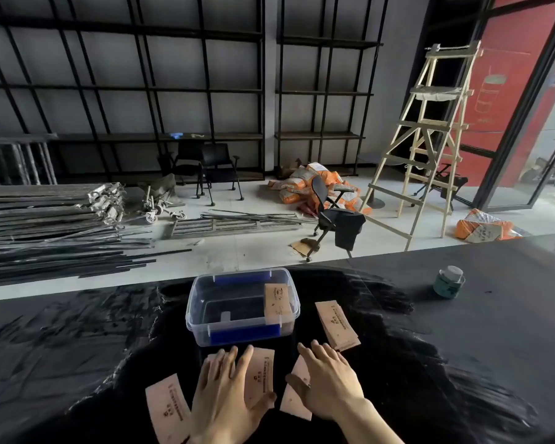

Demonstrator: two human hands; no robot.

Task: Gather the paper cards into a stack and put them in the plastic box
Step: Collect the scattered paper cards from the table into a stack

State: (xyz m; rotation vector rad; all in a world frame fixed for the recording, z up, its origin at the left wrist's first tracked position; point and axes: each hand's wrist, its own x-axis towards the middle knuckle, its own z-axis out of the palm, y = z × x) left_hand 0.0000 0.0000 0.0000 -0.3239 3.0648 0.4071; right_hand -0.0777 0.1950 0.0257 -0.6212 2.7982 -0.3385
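A clear plastic box (202, 315) with blue latches stands on the black table, and one tan paper card (277, 304) leans inside its right end. Just in front of the box, my left hand (226, 392) lies flat, fingers spread, on a card (261, 376). Another card (167, 411) lies loose to its left. My right hand (329, 379) rests flat, palm down, on a card (293, 402) to the right. A small pile of cards (335, 323) sits right of the box, apart from both hands.
A small grey-green tape roll (449, 282) stands on the table at the far right. The table's far edge (109, 288) runs just behind the box. Beyond it are metal bars, chairs, sacks and a wooden ladder on the floor.
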